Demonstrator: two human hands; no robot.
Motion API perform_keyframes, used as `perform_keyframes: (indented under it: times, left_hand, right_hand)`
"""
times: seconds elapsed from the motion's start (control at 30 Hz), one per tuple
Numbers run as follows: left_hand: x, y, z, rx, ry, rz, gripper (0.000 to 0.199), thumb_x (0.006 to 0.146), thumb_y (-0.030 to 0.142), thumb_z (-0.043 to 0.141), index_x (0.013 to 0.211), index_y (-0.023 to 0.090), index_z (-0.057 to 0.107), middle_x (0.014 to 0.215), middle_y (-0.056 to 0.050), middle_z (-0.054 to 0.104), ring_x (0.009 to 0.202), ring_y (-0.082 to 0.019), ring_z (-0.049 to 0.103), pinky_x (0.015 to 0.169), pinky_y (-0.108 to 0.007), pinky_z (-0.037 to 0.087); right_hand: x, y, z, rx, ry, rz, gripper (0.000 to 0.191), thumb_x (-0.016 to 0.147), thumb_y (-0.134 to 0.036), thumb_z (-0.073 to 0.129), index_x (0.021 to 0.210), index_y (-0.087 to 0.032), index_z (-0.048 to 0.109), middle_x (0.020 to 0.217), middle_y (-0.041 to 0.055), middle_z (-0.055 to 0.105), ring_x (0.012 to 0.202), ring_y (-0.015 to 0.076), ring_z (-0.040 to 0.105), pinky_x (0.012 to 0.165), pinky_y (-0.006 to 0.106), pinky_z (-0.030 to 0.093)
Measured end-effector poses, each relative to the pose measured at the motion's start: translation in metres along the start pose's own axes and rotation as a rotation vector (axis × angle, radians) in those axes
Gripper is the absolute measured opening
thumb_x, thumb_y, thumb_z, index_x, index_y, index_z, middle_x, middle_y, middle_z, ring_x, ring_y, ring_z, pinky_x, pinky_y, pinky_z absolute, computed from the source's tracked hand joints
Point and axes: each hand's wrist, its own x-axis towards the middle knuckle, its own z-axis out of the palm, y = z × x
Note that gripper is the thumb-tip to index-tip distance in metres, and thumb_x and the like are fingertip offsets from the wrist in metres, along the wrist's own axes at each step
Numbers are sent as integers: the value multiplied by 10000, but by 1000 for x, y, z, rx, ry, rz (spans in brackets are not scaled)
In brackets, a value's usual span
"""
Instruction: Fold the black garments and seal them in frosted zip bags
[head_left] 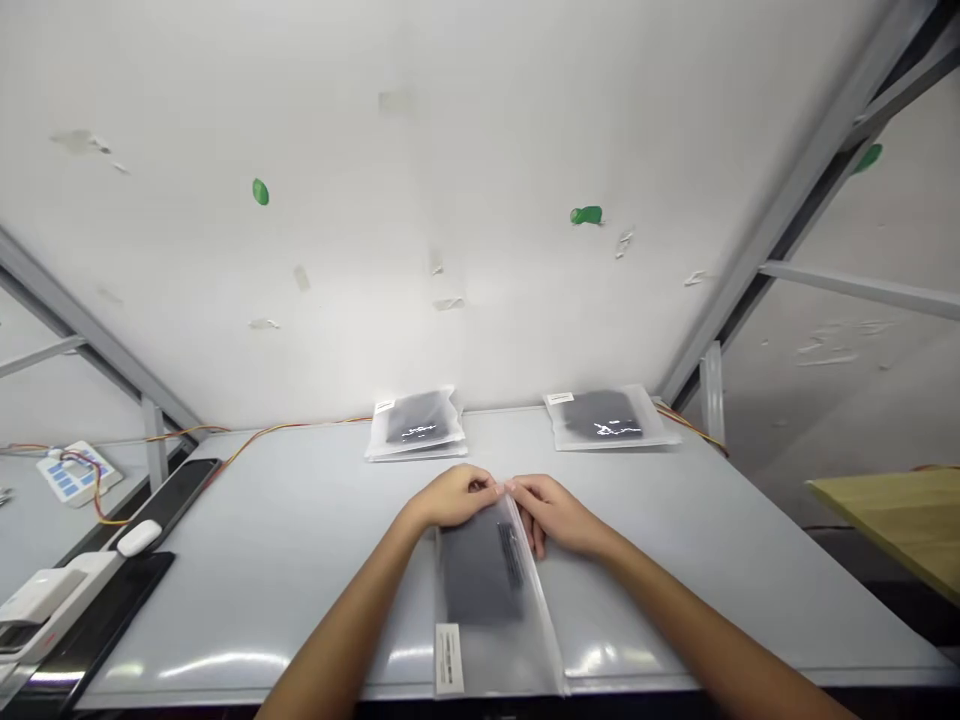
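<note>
And here are both your hands, close together over the middle of the bench point(300, 560), fingertips meeting at one corner. Your left grip point(456, 495) is pinching the far edge of a frosted bag point(517, 668), thumb laid along the top. Your right grip point(553, 512) has that same far right corner between thumb and forefinger, its other fingers curled down alongside the bag.

The bag itself stretches from your fingers toward you, reaching the bench's near edge. Inside it sits a flat dark item point(480, 575), in the far part of the bag, and down at the near left corner you've got a white label point(450, 658).

Beyond your hands, two more bags by the wall point(480, 330): a left bag point(378, 440) and a right bag point(651, 425), well apart, each with something dark inside.

Swing left and there's a white rounded object point(139, 538) resting by a long black strip point(180, 492), with a blue-patterned white panel point(79, 474) farther out. Over to your right, past the bench, a yellowish board point(896, 520); up on the wall, green patches point(260, 192) and scraps of tape.
</note>
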Motion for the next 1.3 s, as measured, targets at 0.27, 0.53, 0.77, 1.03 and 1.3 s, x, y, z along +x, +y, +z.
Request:
perform_keyframes:
  times: [0.27,0.53,0.77,1.03,1.3]
  left_hand:
    - [-1,-8,12,-45,159,51,287,868,414,521,670,208,547,661,17,543,647,-154,486,628,-276,400]
    - [-4,-17,-12,3,297,75,306,895,408,513,664,207,523,676,16,559,691,-170,525,687,-292,446]
    - [-8,-7,-2,58,250,118,324,940,450,494,735,213,577,776,-9,633,750,-191,567,712,-303,471]
    - [-9,-2,5,131,284,172,261,960,374,470,776,223,577,771,-4,644,736,-187,577,687,-294,442]
    - [-10,3,9,191,304,203,256,975,339,461,783,222,583,762,9,624,725,-177,545,680,-303,392]
  right_hand:
    - [-13,-15,4,-93,-50,68,520,914,-693,539,657,-255,424,415,-46,576,279,74,326,338,221,210]
    - [-98,-15,32,-141,-10,150,466,958,-522,566,625,-231,421,533,-35,615,404,103,524,506,236,397]
    - [-111,-4,29,-182,241,85,469,965,-629,515,806,-204,633,630,-47,520,464,105,450,463,240,340]
    - [-55,-32,28,-212,230,-31,381,842,-537,664,740,-174,718,648,-14,552,642,152,486,647,282,425]
    - [-27,-34,44,-380,201,51,329,697,-455,808,669,-182,626,654,-15,597,640,150,486,585,267,380]
